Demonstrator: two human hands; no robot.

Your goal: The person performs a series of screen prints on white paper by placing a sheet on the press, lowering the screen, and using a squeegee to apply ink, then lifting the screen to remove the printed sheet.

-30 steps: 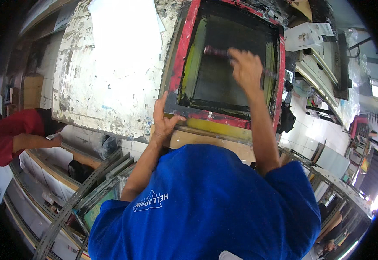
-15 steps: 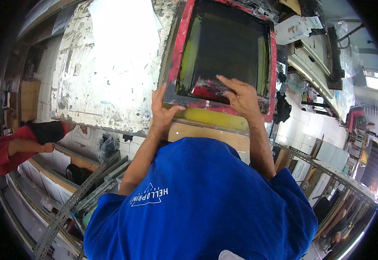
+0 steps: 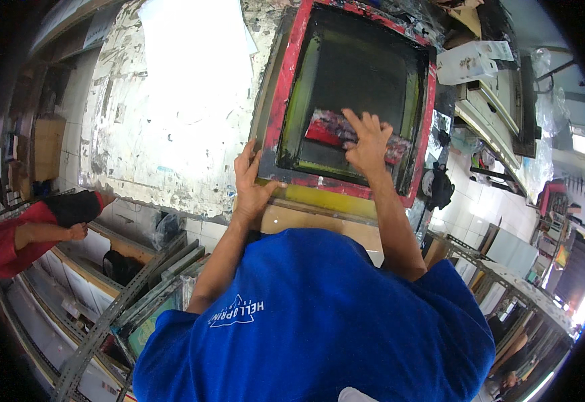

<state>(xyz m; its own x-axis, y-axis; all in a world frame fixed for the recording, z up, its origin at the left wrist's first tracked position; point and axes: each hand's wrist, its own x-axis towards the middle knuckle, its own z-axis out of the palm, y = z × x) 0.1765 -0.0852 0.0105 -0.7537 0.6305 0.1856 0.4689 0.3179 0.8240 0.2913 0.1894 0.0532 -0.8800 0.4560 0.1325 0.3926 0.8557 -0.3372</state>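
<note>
A screen printing frame [image 3: 283, 90] with red, ink-smeared edges lies in front of me, its dark mesh [image 3: 363, 63] bordered by yellowish-green strips. My left hand [image 3: 255, 182] grips its near left corner, fingers along the left side and thumb by the near edge. Inside the frame, a red squeegee [image 3: 324, 128] stained with dark and pale ink lies crosswise on the mesh. My right hand [image 3: 369, 146] is closed on the squeegee from above, with some fingers stretched over its top; the grip's underside is hidden.
White sheets [image 3: 195, 60] lie on the ink-spotted table [image 3: 114, 127] at left. A stained white plastic container [image 3: 466, 63] stands beyond the frame at right. Another person's arm [image 3: 51, 233] shows at far left. Metal racks [image 3: 500, 268] stand at lower right.
My right hand and the squeegee have moved away from me across the mesh, leaving the frame's near edge. My left hand stays on the frame corner. The view has shifted slightly.
</note>
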